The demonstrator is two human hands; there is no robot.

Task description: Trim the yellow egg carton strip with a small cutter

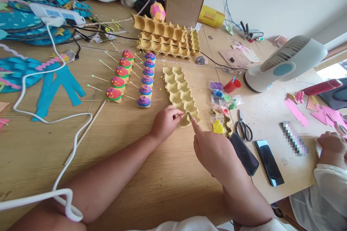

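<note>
A cardboard egg carton point(177, 88) lies with its cups facing up in front of me. My left hand point(166, 121) is closed in a pinch on its near left edge. My right hand point(213, 149) is wrapped round a knife point(189, 116), index finger stretched along it. Its thin blade touches the carton's near cups, while the handle is mostly hidden in my palm. To the left stand two rows of painted carton cups with sticks poking out: a red and green caterpillar point(118, 82) and a purple and blue caterpillar point(145, 90).
More egg cartons point(162, 38) lie at the back. Scissors point(243, 126), a black phone point(245, 155), another phone point(269, 162), a red cup point(232, 85) and a white fan point(284, 63) are on the right. A white cable point(59, 117) crosses the left. Another person's hand point(333, 146) rests at far right.
</note>
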